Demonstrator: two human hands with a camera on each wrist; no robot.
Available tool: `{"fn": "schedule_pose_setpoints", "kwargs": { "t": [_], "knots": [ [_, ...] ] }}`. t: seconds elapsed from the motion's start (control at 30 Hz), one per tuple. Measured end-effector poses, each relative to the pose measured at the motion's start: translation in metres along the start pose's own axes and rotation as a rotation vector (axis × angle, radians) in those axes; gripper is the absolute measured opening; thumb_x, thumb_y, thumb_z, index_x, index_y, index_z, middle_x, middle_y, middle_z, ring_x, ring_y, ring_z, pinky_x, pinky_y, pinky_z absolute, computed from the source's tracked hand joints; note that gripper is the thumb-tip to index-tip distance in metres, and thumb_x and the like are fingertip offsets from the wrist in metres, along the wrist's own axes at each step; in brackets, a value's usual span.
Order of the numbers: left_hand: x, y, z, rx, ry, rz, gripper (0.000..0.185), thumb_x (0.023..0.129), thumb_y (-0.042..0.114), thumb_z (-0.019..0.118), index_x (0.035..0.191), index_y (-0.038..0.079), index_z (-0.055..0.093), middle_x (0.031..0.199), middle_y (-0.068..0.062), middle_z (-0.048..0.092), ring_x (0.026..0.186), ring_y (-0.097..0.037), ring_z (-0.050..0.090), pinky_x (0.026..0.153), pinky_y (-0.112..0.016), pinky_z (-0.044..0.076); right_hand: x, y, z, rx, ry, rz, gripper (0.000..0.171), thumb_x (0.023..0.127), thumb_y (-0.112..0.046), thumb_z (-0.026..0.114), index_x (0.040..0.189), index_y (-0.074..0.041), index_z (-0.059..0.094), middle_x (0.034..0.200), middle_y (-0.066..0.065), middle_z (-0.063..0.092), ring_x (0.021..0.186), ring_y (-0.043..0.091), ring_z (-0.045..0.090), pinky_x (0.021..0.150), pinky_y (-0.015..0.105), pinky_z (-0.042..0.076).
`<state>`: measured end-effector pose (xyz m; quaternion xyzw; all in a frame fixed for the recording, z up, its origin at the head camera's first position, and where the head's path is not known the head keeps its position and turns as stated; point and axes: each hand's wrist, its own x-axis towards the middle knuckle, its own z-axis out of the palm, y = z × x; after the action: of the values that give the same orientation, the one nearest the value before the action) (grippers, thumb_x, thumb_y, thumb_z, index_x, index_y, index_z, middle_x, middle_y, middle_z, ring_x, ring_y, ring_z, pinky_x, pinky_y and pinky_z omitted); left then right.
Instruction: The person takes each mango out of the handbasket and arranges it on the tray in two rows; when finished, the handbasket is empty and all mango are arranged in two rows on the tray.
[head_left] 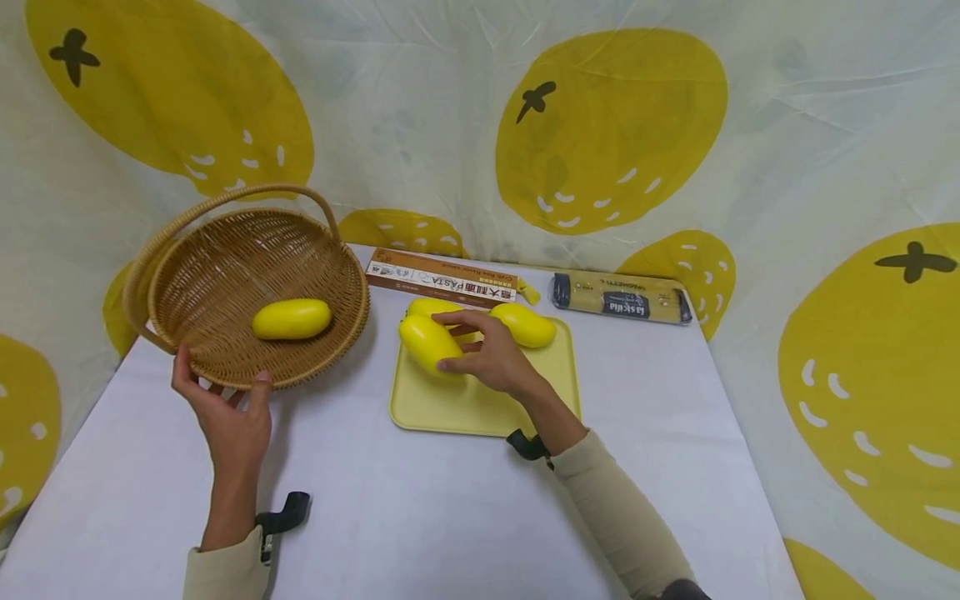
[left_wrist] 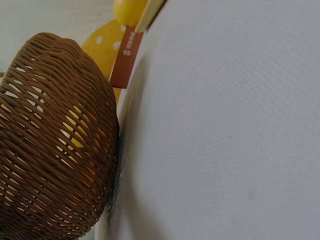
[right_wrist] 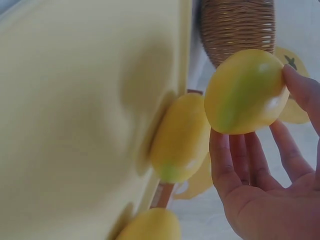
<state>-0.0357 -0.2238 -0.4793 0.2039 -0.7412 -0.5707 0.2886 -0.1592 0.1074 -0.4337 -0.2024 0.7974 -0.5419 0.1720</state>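
The right hand (head_left: 491,357) pinches a mango (head_left: 429,342) between thumb and fingers over the tray (head_left: 480,408), two more mangoes just beyond it, while the left hand (head_left: 228,417) grips and tilts the basket (head_left: 225,250), one mango (head_left: 292,318) inside.

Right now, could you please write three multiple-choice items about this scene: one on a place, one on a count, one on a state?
1. Where is the lone mango?
A. in the basket
B. on the tray
C. on the pasta box

2. How many mangoes are at the tray?
A. one
B. three
C. five

3. What does the right hand do?
A. lies flat
B. grips a mango
C. holds the basket

Answers: 1 A, it lies inside the wicker; 2 B, three yellow ones show there; 3 B, thumb and fingers close round it.
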Motion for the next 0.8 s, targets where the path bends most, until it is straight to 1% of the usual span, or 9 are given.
{"fn": "schedule_pose_setpoints", "kwargs": {
  "t": [0.1, 0.17, 0.53, 0.8],
  "knots": [
    [0.000, 0.000, 0.000, -0.003, -0.002, -0.002, 0.093, 0.090, 0.004, 0.066, 0.156, 0.032, 0.006, 0.159, -0.003, 0.017, 0.137, -0.034, 0.041, 0.105, -0.048, 0.045, -0.003, 0.006, -0.002, -0.033, 0.013, 0.023, 0.058, 0.076, -0.018, 0.087, 0.128, -0.029, 0.066, 0.133, -0.011, 0.059, 0.119, 0.023, 0.056, 0.098, 0.049, 0.051],
    [0.000, -0.001, 0.000, -0.003, -0.003, -0.004, 0.094, 0.090, 0.004, 0.066, 0.156, 0.032, 0.006, 0.159, -0.003, 0.017, 0.137, -0.034, 0.040, 0.106, -0.047, 0.045, -0.005, 0.009, -0.002, -0.059, 0.015, 0.034, 0.058, 0.076, -0.018, 0.087, 0.129, -0.028, 0.066, 0.132, -0.011, 0.060, 0.118, 0.022, 0.057, 0.097, 0.047, 0.052],
    [0.000, -0.003, 0.000, -0.017, -0.002, 0.007, 0.093, 0.090, 0.004, 0.066, 0.156, 0.031, 0.007, 0.159, -0.003, 0.018, 0.135, -0.034, 0.042, 0.103, -0.043, 0.047, -0.006, 0.023, 0.004, -0.184, 0.001, 0.035, 0.058, 0.075, -0.016, 0.087, 0.129, -0.024, 0.066, 0.129, -0.007, 0.062, 0.115, 0.018, 0.058, 0.093, 0.039, 0.054],
    [-0.001, 0.000, 0.000, -0.007, -0.002, 0.003, 0.093, 0.090, 0.004, 0.065, 0.156, 0.031, 0.006, 0.159, -0.003, 0.018, 0.135, -0.034, 0.042, 0.103, -0.045, 0.047, -0.005, 0.025, 0.009, -0.271, 0.015, -0.022, 0.059, 0.075, -0.016, 0.087, 0.129, -0.019, 0.066, 0.128, -0.003, 0.064, 0.112, 0.016, 0.059, 0.090, 0.037, 0.055]
  ]
}}
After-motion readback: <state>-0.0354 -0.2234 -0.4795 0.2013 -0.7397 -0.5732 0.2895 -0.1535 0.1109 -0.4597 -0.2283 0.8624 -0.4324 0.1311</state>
